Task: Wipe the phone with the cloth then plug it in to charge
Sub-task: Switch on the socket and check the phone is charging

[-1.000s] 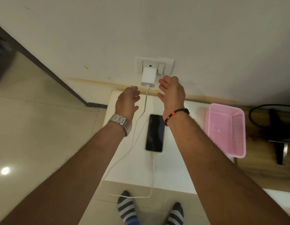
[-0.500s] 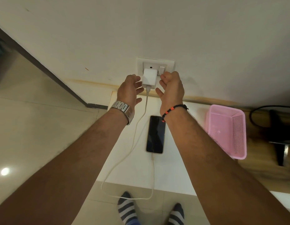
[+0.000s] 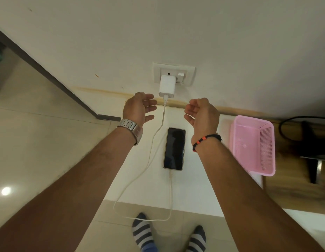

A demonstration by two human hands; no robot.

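A dark-screened phone (image 3: 174, 148) lies flat on the white table (image 3: 194, 188). A white cable (image 3: 150, 160) is plugged into its near end, loops off the table's front edge and runs up to a white charger (image 3: 166, 86) seated in the wall socket (image 3: 174, 74). My left hand (image 3: 139, 108) hovers left of the cable with fingers spread, holding nothing. My right hand (image 3: 201, 114) hovers right of it, palm turned inward, fingers loosely curled and empty. Both hands are below the charger and apart from it. No cloth is visible.
A pink plastic basket (image 3: 267, 142) stands at the table's right end. Beyond it are a black cable (image 3: 292, 118) and dark furniture on a wooden floor. My striped socks (image 3: 142, 231) stand on the tiles in front of the table. A dark skirting strip runs along the left.
Both hands have drawn back down from the charger and socket and moved apart. The phone, cable and charger have stayed in place.
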